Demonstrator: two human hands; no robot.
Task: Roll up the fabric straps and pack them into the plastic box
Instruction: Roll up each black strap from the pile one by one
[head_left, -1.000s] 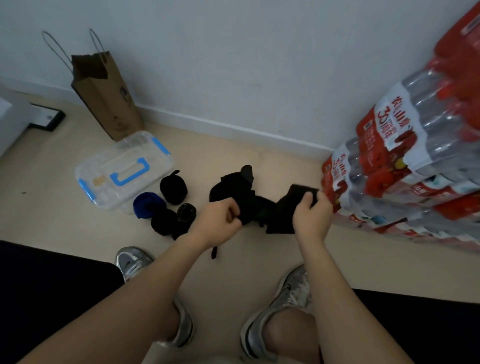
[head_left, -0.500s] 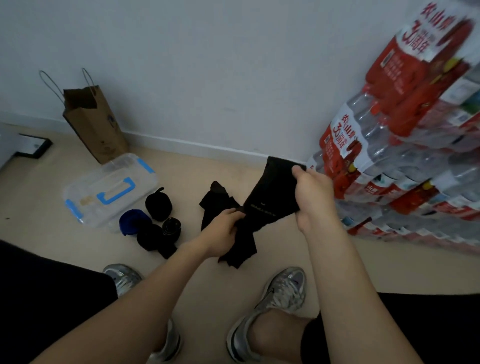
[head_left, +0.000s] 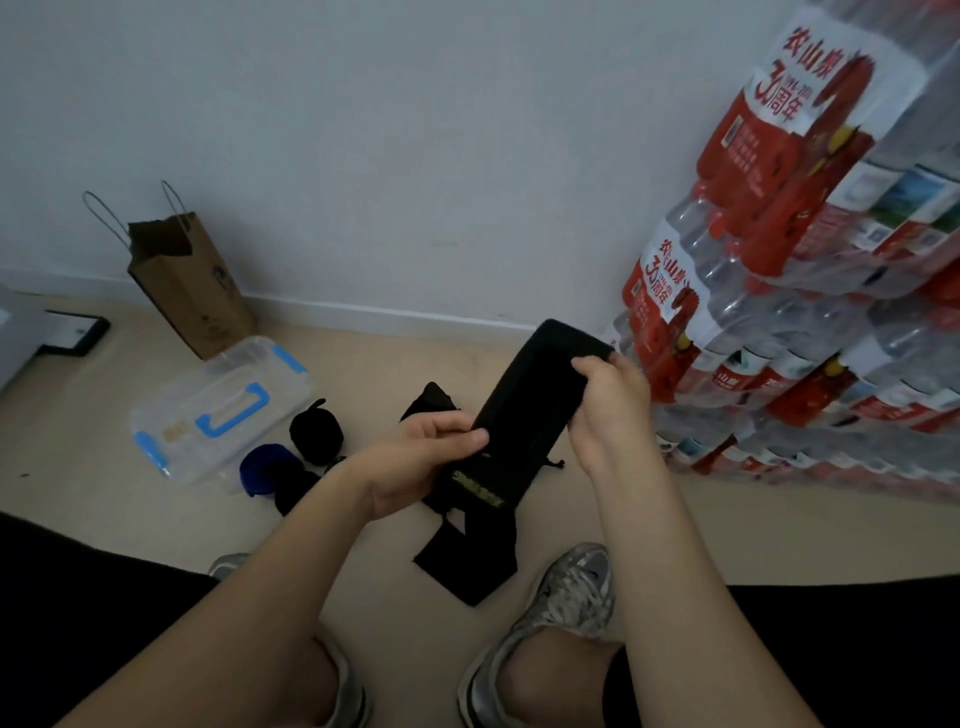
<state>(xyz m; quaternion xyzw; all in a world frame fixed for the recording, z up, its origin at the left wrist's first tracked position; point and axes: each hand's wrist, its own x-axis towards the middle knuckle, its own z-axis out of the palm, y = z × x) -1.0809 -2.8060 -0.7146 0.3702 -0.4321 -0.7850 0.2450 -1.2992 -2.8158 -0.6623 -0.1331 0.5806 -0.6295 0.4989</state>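
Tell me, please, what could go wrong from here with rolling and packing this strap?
1. The strap is stretched between the left hand and right hand, but its lower end hangs loose; it may twist, giving a slack roll.
2. The box looks lidded, so opening it likely needs a hand, and a fresh roll might unwind.
3. The finished rolls lie loose beside the box and could be knocked.

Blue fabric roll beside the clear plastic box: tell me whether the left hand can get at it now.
Probably not at once: the left hand grips the black fabric strap. The path itself looks free; the blue fabric roll lies uncovered on the floor, left of that wrist.
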